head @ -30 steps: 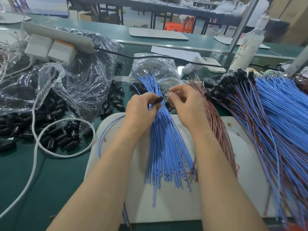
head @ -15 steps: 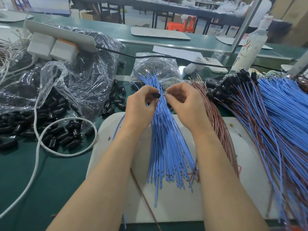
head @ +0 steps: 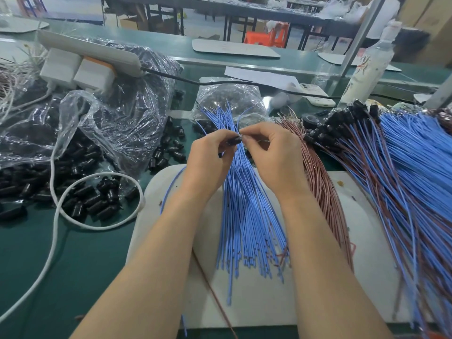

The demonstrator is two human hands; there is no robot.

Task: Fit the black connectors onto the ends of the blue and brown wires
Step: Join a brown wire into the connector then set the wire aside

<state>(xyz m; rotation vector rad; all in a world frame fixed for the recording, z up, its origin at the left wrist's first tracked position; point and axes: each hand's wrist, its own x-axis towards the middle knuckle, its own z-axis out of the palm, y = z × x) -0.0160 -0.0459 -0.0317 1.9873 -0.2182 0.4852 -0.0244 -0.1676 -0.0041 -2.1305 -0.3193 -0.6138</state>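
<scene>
Left hand (head: 208,162) pinches a connector (head: 234,141) above the mat's (head: 256,304) far edge | right hand (head: 274,157) pinches a wire end (head: 242,137) at the connector's mouth, colour unclear | done: capped pile (head: 342,123) right of mat | left, likely most: blue bundle (head: 244,216) and brown bundle (head: 322,192) on mat, loose connectors (head: 93,199) left of mat | room: bare mat toward its near edge, both sides crowded

On my feed both my left hand (head: 208,162) and my right hand (head: 271,157) are bare, the skin smooth, with soft knuckle ridges showing on their backs. Behind the left hand the left forearm (head: 156,253) is uncovered from the narrow wrist to the edge of my view, widening steadily as it goes, and the right forearm (head: 325,253) behind the right hand looks just the same. The fingernails are too small for me to judge.
</scene>
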